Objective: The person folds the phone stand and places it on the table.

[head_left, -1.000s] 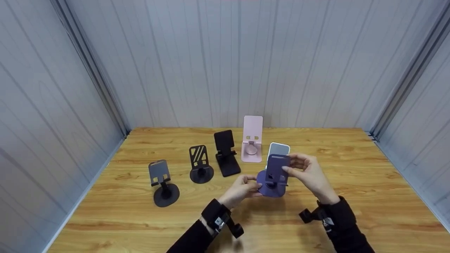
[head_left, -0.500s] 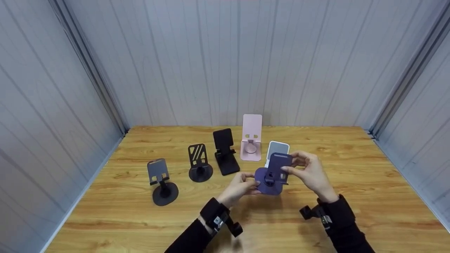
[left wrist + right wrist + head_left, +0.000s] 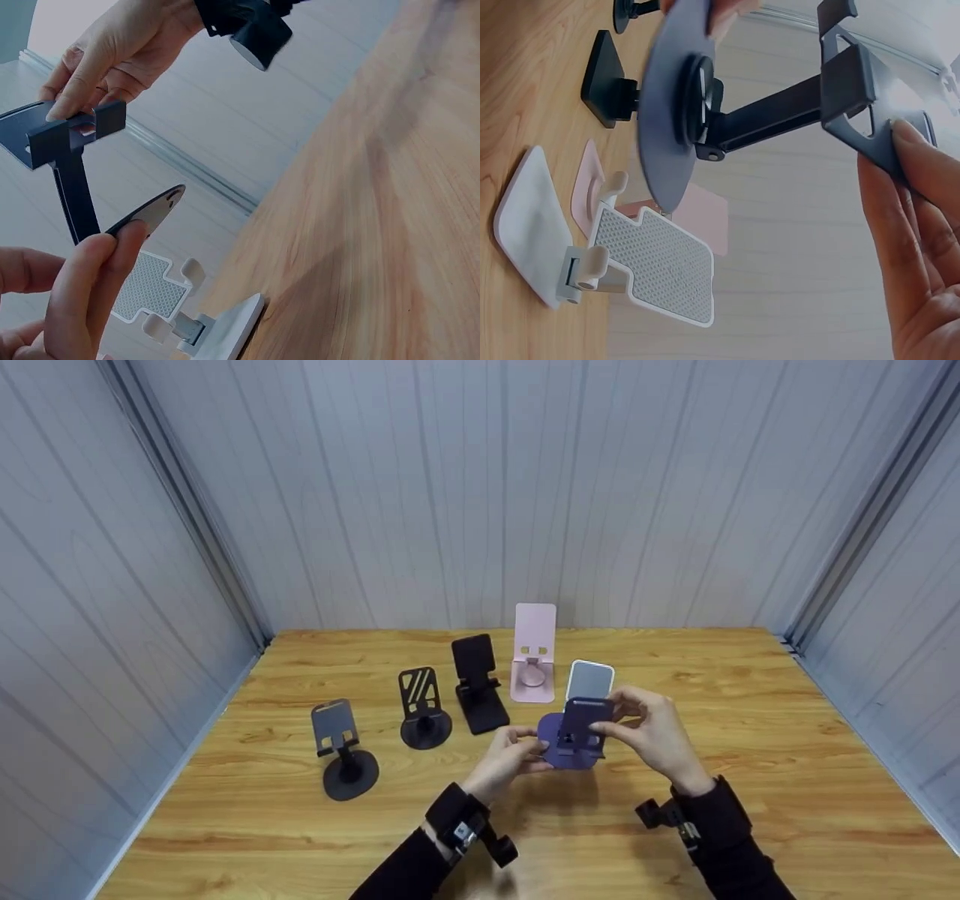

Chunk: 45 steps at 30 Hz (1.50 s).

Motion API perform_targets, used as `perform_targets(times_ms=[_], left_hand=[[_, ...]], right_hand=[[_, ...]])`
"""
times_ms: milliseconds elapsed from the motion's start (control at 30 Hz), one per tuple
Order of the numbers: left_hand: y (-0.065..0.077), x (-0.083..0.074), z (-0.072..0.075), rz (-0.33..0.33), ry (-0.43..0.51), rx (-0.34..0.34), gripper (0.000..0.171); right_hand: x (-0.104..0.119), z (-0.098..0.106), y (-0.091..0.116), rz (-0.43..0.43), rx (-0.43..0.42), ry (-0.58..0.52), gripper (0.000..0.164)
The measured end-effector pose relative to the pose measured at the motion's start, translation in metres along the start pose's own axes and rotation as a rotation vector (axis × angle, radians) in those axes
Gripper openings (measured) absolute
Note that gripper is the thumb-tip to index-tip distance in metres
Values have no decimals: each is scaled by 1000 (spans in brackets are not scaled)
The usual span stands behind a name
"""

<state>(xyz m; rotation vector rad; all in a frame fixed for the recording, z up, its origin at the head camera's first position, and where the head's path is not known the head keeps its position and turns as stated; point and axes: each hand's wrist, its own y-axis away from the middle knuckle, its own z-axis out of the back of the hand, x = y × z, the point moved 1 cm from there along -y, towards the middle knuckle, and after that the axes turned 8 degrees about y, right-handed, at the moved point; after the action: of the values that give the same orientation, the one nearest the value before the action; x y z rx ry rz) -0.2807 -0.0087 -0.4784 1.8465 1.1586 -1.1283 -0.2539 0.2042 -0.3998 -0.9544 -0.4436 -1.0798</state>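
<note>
Both hands hold a purple phone stand [image 3: 553,741] above the table. My left hand [image 3: 504,761] pinches the edge of its round base, thumb on top. My right hand [image 3: 660,735] grips the upright plate [image 3: 855,90] by its side edge, between thumb and fingers. In the right wrist view a hinged arm [image 3: 772,112] joins base and plate, and the plate leans away from the base. Just behind the purple stand is a white phone stand [image 3: 660,262] with a grey textured pad, standing on the table and partly covered in the head view.
Left of the hands stand a pink phone stand [image 3: 534,634], a black one [image 3: 480,705], a black one with slanted slots [image 3: 425,727] and a grey one [image 3: 351,774]. They form a slanting row on the wooden table [image 3: 247,825]. Panelled walls [image 3: 465,495] enclose the back and sides.
The purple stand shifts slightly left in the head view. Its plate swings right, then back over the base, now looking shorter and tilted, as my right hand moves with it. Both hands keep their hold.
</note>
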Motion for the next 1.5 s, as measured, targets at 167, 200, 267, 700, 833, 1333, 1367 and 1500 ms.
perform_targets(times_ms=[167,200,267,700,833,1333,1367,1500], left_hand=[[-1,0,2,-3,65,-27,24],[-1,-1,2,-1,81,-31,22],[-1,-2,2,4,113,-35,18],[0,-7,1,-3,218,-43,14],[0,-9,1,-12,230,-17,10],[0,-13,10,-69,103,66,23],[0,-12,10,-70,89,83,23],[-1,-11,11,-77,44,129,18]], right_hand=[[-3,-5,-2,25,47,21,22],[-4,-6,-2,36,59,22,21],[-5,-7,-2,59,75,22,20],[-7,-16,-1,165,102,-34,10],[-8,-16,-1,171,90,-118,5],[-9,-18,-3,121,71,-199,12],[-9,-18,-3,113,85,-205,14],[-12,-17,-5,78,122,-233,20]])
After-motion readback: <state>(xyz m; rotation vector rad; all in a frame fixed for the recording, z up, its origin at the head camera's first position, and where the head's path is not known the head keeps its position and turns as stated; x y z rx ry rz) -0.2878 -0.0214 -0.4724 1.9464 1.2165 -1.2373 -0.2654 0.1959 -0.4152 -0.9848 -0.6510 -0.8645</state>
